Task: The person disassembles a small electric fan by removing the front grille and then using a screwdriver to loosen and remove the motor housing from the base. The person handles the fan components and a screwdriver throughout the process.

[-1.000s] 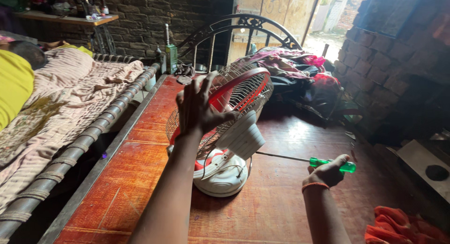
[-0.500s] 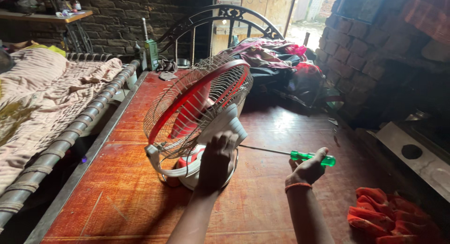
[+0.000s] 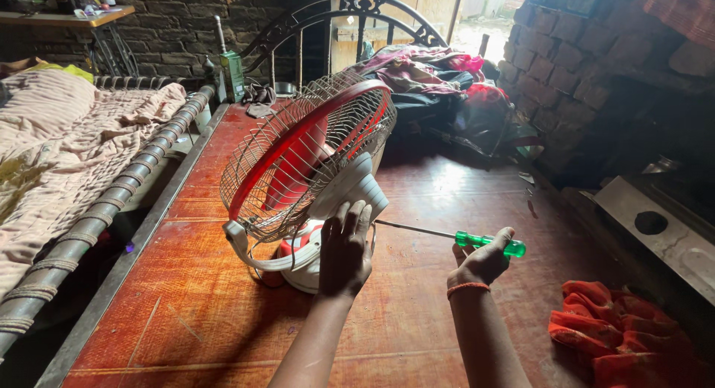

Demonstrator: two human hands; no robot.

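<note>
A table fan (image 3: 305, 164) with a wire cage, red blades and a white motor housing stands on a red wooden board (image 3: 223, 313), tilted back. My left hand (image 3: 345, 248) rests flat against the fan's white base and motor housing, fingers spread upward. My right hand (image 3: 482, 260) grips a screwdriver (image 3: 488, 243) by its green handle; the thin metal shaft points left toward the back of the fan's motor.
A cot with a striped pink blanket (image 3: 67, 150) runs along the left. A pile of clothes (image 3: 439, 83) lies behind the fan by a metal headboard. An orange cloth (image 3: 618, 336) lies at the right front. A brick wall (image 3: 588, 60) and a grey slab (image 3: 663, 231) stand on the right.
My left hand came off the fan's cage and dropped to its base. The fan has turned, its cage now faces left. The screwdriver stayed in my right hand.
</note>
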